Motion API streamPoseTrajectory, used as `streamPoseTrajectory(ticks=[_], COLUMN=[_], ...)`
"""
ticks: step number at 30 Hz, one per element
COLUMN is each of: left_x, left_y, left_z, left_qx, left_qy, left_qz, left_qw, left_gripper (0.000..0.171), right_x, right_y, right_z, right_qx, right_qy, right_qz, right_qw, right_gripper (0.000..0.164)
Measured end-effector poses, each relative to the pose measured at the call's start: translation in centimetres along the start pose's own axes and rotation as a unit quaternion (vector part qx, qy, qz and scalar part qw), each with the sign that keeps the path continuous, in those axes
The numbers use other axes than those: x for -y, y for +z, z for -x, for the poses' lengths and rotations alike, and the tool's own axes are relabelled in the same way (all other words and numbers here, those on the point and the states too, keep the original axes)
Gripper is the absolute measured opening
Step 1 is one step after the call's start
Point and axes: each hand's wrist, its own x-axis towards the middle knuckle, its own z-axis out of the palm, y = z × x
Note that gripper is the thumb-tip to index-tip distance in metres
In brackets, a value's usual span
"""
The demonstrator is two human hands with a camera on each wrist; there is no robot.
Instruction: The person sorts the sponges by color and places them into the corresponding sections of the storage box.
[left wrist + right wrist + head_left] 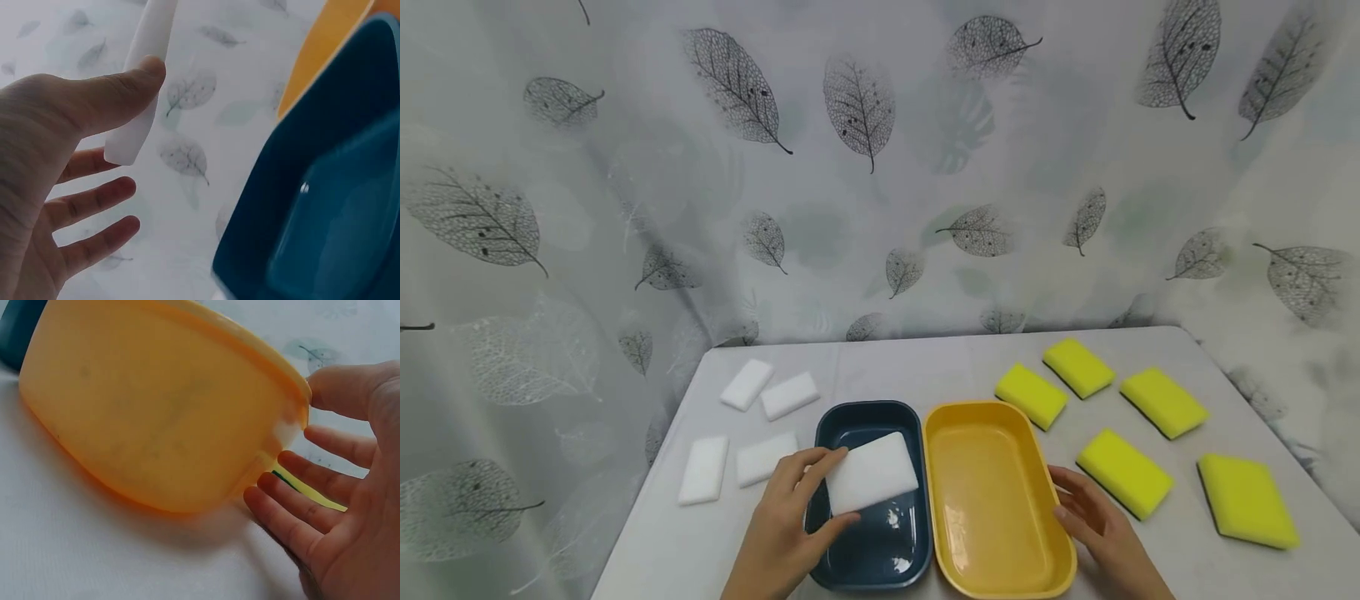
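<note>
My left hand point(797, 517) pinches a white sponge block point(872, 475) between thumb and fingers, over the dark blue tray point(880, 575). In the left wrist view the thumb presses one face of the white sponge point(140, 106), while the lower fingers point(103, 240) stretch out free. To the right of the blue tray stands a yellow tray point(992, 500). At its right side is my right hand point(1097, 529), with fingers loosely extended. The right wrist view has the thumb tip right at the rim of the yellow tray point(156, 412) and the other fingers point(300, 512) spread beside its wall.
Several white sponge blocks point(703, 471) lie on the white table point(647, 550) left of the trays. On the right are several yellow sponges point(1123, 475) with dark undersides. A leaf-printed cloth point(880, 208) hangs behind the table.
</note>
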Motion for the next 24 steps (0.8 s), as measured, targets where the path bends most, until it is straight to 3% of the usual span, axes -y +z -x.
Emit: streamPoseTrajectory(ticks=[11,24], left_x=[-1.5,-3.8], left_y=[2.4,5.8], left_z=[-1.4,-2.6], left_qx=[0.018,0.103], left_qy=[0.038,0.000], left_qz=[0.029,0.070], left_qw=[0.9987,0.9922], left_gripper=[0.083,0.080], right_x=[-0.9,-1.0], right_y=[0.0,0.0], right_z=[0.2,0.2], right_qx=[-0.022,-0.021], right_qy=[0.028,0.016], right_qz=[-0.034,-0.041], right_qw=[0.999,0.999], right_gripper=[0.059,0.057])
